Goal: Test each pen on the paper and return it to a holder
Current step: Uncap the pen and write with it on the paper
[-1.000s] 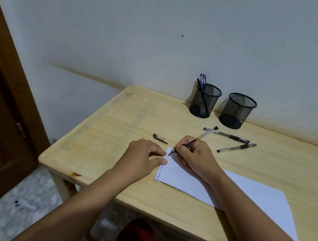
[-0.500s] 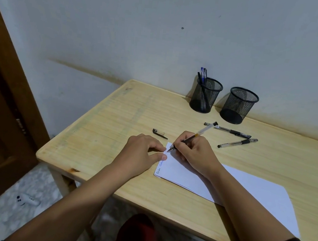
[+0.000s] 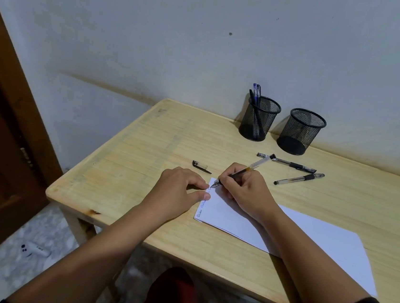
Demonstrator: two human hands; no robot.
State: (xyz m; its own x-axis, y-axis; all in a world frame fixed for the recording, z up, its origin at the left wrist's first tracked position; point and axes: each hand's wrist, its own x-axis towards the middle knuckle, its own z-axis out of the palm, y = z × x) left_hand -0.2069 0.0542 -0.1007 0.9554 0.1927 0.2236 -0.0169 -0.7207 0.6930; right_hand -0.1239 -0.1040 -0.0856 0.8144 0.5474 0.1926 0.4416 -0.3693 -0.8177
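Right grip (image 3: 244, 191) hides pen (image 3: 254, 166) middle.

counter (image 3: 159, 146): pale yellow wood grain
paper (image 3: 320, 242): white, blue writing
mesh holders (image 3: 260, 118): black
wall (image 3: 182, 37): grey-white

Dim, cool, even indoor light, soft shadows on the wall (image 3: 205, 52) behind the holders (image 3: 259, 118) beyond the hands, no glare, wide-angle bending at edges, floor (image 3: 7, 254) below the hands slightly soft

Right hand (image 3: 246, 194) holds pen (image 3: 244, 172), tip on paper (image 3: 309, 236) corner; left hand (image 3: 176, 193) pins paper's edge. Pen cap (image 3: 201, 166) just beyond paper; 2 mesh holders (image 3: 260, 119) farther back on desk (image 3: 142, 169).
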